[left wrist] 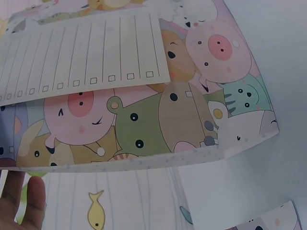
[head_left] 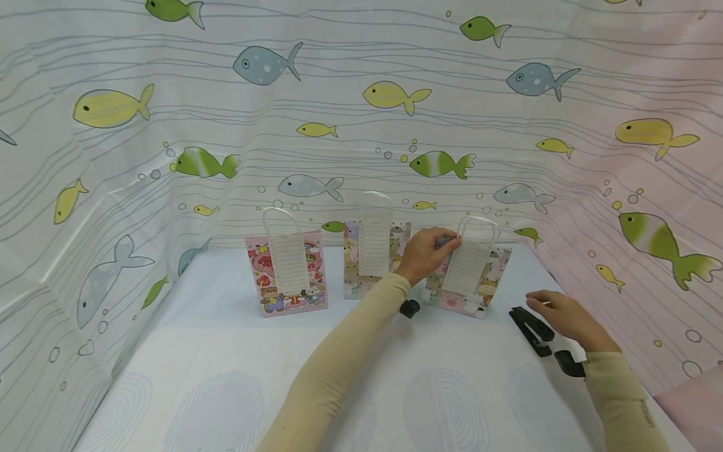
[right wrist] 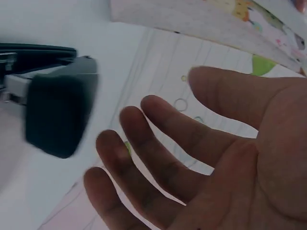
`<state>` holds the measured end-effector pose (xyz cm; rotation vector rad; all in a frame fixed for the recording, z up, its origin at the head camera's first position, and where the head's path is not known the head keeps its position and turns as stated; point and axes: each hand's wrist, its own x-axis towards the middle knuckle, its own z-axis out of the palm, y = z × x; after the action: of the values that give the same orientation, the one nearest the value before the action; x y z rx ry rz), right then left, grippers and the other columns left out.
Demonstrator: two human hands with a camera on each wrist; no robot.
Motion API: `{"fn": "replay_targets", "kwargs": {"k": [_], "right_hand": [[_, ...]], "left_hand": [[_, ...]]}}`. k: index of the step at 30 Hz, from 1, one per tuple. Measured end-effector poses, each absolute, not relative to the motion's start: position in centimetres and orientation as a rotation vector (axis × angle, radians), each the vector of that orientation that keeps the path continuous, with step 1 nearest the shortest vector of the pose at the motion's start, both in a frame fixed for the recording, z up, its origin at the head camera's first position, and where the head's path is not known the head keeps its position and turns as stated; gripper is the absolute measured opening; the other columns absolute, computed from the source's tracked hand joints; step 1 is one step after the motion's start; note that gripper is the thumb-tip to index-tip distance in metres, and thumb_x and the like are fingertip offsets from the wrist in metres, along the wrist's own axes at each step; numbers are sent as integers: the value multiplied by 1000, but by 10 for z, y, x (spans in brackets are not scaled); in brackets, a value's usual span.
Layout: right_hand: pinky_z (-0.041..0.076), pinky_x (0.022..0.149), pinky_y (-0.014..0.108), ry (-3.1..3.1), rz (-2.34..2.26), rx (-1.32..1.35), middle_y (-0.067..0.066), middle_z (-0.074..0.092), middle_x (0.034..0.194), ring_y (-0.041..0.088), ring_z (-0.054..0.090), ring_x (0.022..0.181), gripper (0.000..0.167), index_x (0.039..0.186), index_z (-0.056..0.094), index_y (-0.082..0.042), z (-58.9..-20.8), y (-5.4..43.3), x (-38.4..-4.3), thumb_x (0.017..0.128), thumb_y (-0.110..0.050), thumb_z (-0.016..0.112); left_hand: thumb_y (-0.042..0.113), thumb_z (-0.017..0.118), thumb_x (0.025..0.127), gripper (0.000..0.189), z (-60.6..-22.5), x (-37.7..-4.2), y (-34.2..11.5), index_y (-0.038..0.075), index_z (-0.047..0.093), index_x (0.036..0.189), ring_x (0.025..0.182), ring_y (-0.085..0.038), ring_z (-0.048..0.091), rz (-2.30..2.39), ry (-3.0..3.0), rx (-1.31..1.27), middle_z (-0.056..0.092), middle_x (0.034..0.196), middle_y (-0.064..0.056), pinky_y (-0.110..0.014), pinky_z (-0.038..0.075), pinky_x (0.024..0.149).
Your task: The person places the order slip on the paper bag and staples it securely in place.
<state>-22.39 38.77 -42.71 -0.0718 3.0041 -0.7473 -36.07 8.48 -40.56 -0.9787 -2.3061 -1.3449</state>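
Observation:
My left hand (head_left: 426, 256) is at the upper left corner of the rightmost paper gift bag (head_left: 491, 282), pinching its top edge by the clear handle. This bag, printed with cartoon animals, stands tilted and bears a lined paper sheet (head_left: 467, 268) on its front. In the left wrist view, fingers (left wrist: 34, 203) show beside the bag's side edge; the fingertips are hidden there. My right hand (head_left: 565, 317) hovers palm down with fingers relaxed, just right of a black stapler (head_left: 531, 333). The right wrist view shows the fingers spread and holding nothing.
Two more gift bags stand upright at the back: a pink one (head_left: 265, 276) at left and an animal-print one (head_left: 351, 276) in the middle, each with a lined sheet and clear handle. A fish-patterned sheet (head_left: 350, 150) encloses the white table (head_left: 237, 358).

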Motion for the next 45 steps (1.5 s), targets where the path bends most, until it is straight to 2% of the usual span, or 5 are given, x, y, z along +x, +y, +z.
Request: {"fn": "replay_targets", "kwargs": {"k": [15,30,36,42,45], "right_hand": [[53,81,55,2881,-730,-100,34,58,126,51,58,111,52,138,50,12,-443,397,-209,106,-29,57],[54,80,54,2899,-720,-21,29,61,123,47,60,109,63,135,55,10,-448,395,-211,99,-40,66],[51,83,59,2876,-700,-43,33,58,128,53,56,114,65,139,51,9,-448,395,-208,102,-43,60],[54,76,49,2827,-812,-73,38,54,131,37,65,98,60,144,46,7,-451,397,-205,104,-36,58],[55,75,47,2826,-824,-50,37,54,131,36,66,98,62,144,47,4,-452,395,-205,102,-39,61]], "left_hand": [[39,65,100,28,-406,-361,85,21,74,119,108,-6,63,-1366,-2327,-950,72,117,8,-23,50,88],[40,64,100,28,-410,-362,86,22,75,119,106,-6,61,-1367,-2329,-941,71,116,9,-24,50,88],[40,65,100,28,-410,-361,86,22,75,119,108,-7,61,-1383,-2332,-944,71,117,9,-24,51,89],[39,65,100,28,-408,-361,85,22,75,119,111,-6,61,-1398,-2330,-943,71,118,9,-24,50,90],[38,65,100,27,-408,-361,84,21,75,119,111,-7,61,-1401,-2325,-942,71,118,9,-24,50,90]]}}
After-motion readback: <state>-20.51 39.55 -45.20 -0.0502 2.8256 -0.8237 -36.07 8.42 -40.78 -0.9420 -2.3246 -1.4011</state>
